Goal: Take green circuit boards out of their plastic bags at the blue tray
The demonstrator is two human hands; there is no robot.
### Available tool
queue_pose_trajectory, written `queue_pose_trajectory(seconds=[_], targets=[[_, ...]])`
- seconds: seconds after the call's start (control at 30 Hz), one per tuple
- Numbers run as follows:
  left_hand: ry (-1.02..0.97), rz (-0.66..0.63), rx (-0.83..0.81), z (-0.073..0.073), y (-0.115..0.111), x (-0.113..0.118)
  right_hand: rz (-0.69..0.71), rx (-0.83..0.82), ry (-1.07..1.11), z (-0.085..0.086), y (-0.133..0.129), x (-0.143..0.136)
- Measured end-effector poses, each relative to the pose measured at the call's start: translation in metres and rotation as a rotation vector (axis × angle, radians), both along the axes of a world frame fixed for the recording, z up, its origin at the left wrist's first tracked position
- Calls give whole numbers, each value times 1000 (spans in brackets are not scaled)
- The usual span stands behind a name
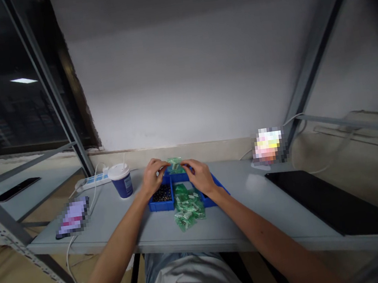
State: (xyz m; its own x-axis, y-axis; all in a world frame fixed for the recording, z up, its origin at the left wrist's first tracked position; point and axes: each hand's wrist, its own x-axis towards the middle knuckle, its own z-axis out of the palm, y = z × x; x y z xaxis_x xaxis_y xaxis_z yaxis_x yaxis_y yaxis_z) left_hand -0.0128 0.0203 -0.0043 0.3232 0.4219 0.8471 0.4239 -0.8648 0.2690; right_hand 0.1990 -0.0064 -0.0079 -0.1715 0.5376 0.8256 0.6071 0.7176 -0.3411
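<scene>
Between my two hands, over the far side of the blue bins, is a small green plastic bag with something pale in it. My left hand pinches its left edge, and my right hand pinches the right edge. Below my left hand, a blue bin holds many small dark and brassy parts. A heap of similar green bags lies in front of the middle bin and spills onto the table. Another blue bin sits partly hidden under my right hand and wrist.
A blue paper cup with a white lid stands left of the bins, by a power strip. A blurred phone lies at the left with a cable near it. On the right are a lit screen and a black flat panel.
</scene>
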Motion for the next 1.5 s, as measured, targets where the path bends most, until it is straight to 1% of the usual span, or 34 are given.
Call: queue_pose_trajectory(seconds=[0.13,0.27,0.4,0.5,0.6,0.7,0.8,0.9,1.13,1.37,1.5], targets=[[-3,-5,14,-1,1,0,34,18,-9,0,1,1],[5,-7,4,-1,0,0,57,54,-7,4,-3,0],[12,5,17,1,-2,0,44,72,7,6,-4,-1],[4,16,47,1,-2,1,32,43,-5,4,-2,0],[-17,18,67,0,-1,1,-12,12,5,0,0,0],[-18,24,35,-1,-1,1,-33,6,4,-1,2,0],[-69,59,-24,-3,0,0,-16,15,-17,-1,1,0],[-98,78,-43,-4,0,0,-2,27,-23,0,0,0],[-47,28,-12,-2,2,-1,15,42,-11,2,-1,0],[-41,46,-7,-3,3,-1,34,35,-1,1,0,0],[-19,30,46,-1,2,-2,68,53,7,3,-2,0]])
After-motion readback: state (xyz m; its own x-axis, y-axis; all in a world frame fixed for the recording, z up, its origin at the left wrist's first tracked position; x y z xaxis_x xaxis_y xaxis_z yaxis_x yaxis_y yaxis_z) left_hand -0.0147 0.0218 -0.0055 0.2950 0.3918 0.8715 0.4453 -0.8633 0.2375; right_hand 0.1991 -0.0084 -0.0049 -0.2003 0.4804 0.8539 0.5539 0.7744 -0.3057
